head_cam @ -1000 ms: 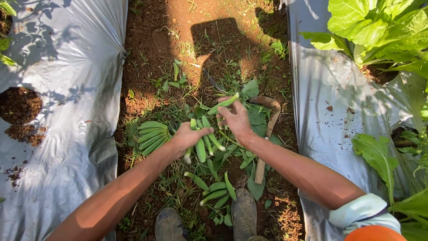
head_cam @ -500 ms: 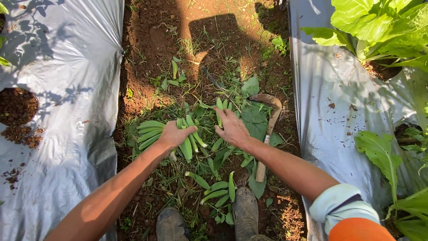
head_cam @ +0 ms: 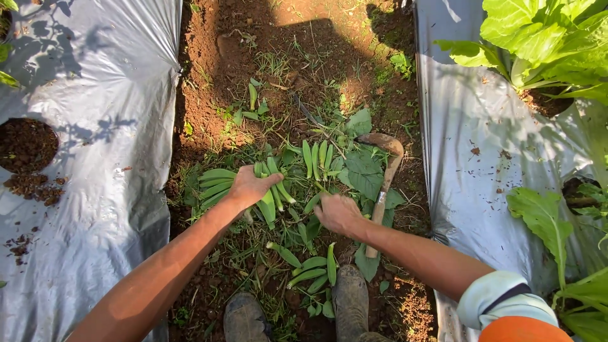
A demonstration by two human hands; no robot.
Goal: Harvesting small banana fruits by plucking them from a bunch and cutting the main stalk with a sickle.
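Your left hand (head_cam: 250,185) grips a bunch of green pods (head_cam: 271,193) over the soil path between silver mulch sheets (head_cam: 95,126). Your right hand (head_cam: 339,214) rests knuckles-up on cuttings; I cannot tell its finger state. Pods look light, firm, snappable; hold mid-bunch.

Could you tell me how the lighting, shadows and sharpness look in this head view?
Head view: hard sunlight; glare whitens the plastic sheet; a broad shadow darkens the soil at top; the left hand, right hand and green pods look sharp.
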